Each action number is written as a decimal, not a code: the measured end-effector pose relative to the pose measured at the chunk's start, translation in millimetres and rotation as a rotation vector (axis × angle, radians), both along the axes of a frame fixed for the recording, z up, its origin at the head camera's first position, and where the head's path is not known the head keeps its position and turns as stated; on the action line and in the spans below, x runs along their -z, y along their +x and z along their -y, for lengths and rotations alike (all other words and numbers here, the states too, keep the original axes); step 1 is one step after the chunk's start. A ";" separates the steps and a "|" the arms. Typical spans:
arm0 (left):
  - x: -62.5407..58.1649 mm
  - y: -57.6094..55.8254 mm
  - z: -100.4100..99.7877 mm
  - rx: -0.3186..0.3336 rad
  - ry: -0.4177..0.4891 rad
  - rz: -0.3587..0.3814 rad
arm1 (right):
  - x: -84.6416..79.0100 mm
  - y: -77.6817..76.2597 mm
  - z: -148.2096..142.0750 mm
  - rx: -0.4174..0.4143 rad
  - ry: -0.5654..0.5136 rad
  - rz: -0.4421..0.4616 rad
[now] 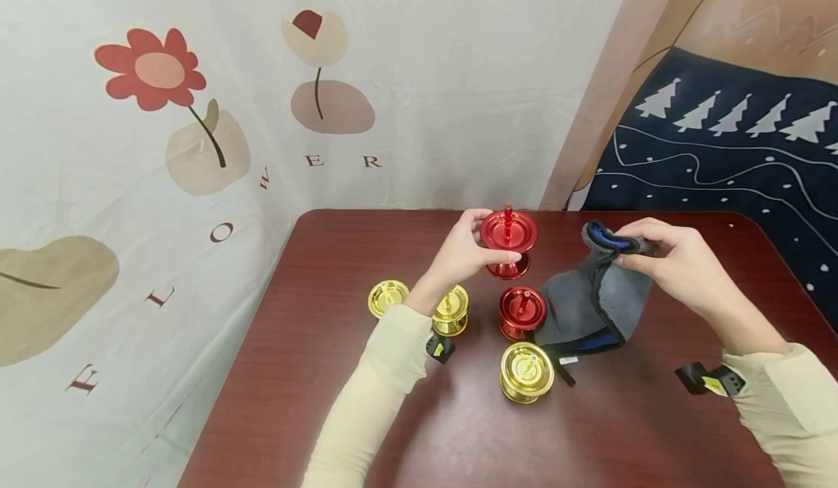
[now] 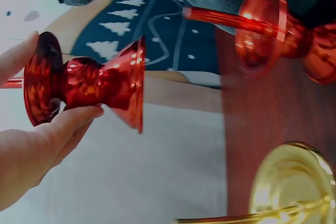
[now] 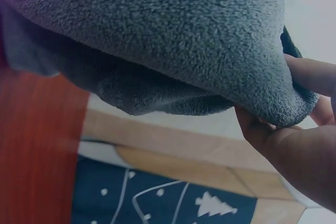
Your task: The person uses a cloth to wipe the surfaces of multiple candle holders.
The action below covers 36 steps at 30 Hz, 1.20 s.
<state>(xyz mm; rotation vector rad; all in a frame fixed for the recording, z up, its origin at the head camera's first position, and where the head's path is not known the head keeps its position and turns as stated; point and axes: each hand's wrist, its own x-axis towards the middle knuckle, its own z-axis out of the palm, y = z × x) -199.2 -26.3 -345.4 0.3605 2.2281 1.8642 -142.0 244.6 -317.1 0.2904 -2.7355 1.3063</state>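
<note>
My left hand (image 1: 466, 252) grips a shiny red candle holder (image 1: 520, 239) by its dish and stem; its spike points up in the head view. In the left wrist view, the thumb lies along the waist of this holder (image 2: 84, 81). With fingers and thumb, my right hand (image 1: 681, 264) pinches the upper edge of a grey fleece item (image 1: 572, 302) with black trim and blue lining. Its lower part spreads down to the table. Beside it stand a second red candle holder (image 1: 522, 309) and, closer to me, a gold one (image 1: 527, 373).
Two more gold candle holders, one at the left (image 1: 386, 295) and one partly behind my left forearm (image 1: 452, 313), stand on the dark red table (image 1: 288, 372). A small black strap (image 1: 567, 377) and white tag lie by the fleece. Printed cloths hang behind.
</note>
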 end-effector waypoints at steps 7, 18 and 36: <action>26.4 -8.5 -16.9 -0.069 -0.107 -0.048 | 23.5 -2.7 -14.5 -0.016 0.023 0.026; 64.8 -18.5 -39.0 -0.139 -0.192 -0.017 | 52.6 -4.6 -24.5 -0.020 0.056 0.068; 101.1 -22.2 -43.5 -0.149 -0.249 0.043 | 87.5 -3.5 -23.5 -0.052 0.115 0.143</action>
